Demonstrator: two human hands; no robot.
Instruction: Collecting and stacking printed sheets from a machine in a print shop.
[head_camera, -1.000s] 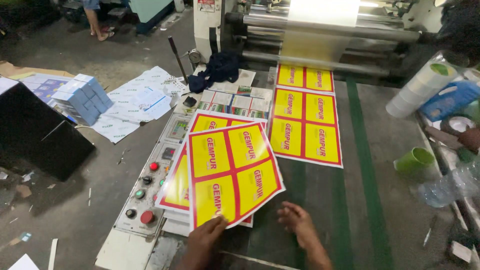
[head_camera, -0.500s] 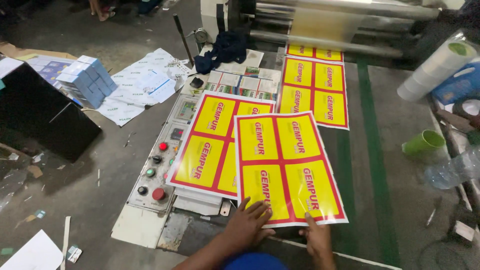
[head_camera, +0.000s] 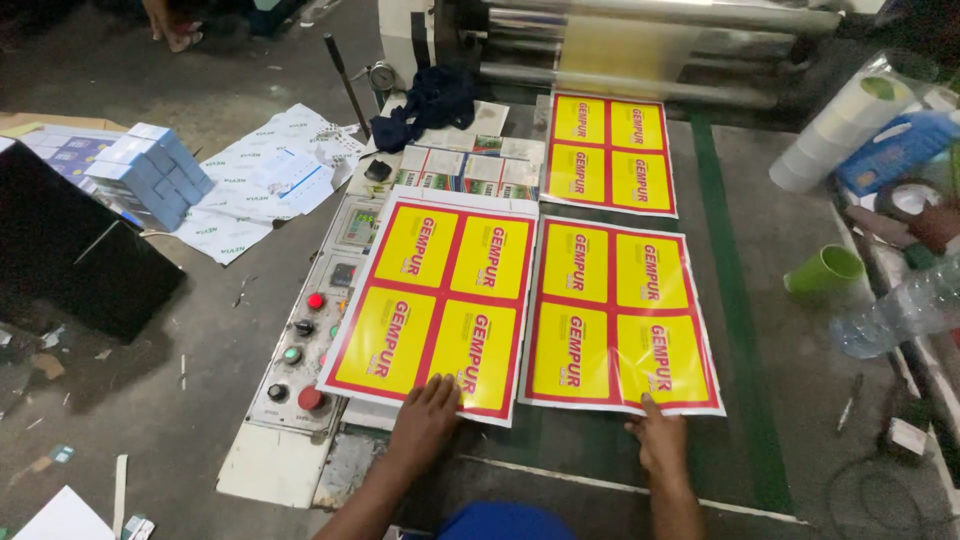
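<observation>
Two printed sheets, yellow panels with red borders, lie side by side on the machine bed. My left hand (head_camera: 425, 418) rests flat, fingers spread, on the near edge of the left sheet (head_camera: 435, 295), which tops a stack. My right hand (head_camera: 660, 440) presses its fingertips on the near edge of the right sheet (head_camera: 618, 315), which lies flat on the dark belt (head_camera: 740, 300). A third sheet of the same kind (head_camera: 610, 152) lies farther up the belt, close to the rollers (head_camera: 650, 45).
A control panel (head_camera: 305, 350) with red, green and black buttons sits left of the stack. A green cup (head_camera: 822, 270), plastic bottle (head_camera: 895, 315) and white rolls (head_camera: 840, 130) stand at the right. Blue boxes (head_camera: 150, 170) and loose papers (head_camera: 265, 180) lie on the floor at the left.
The sheet that I held has slid right and down onto the belt, from tilted over the stack to flat beside it. My left hand has shifted onto the stack's edge.
</observation>
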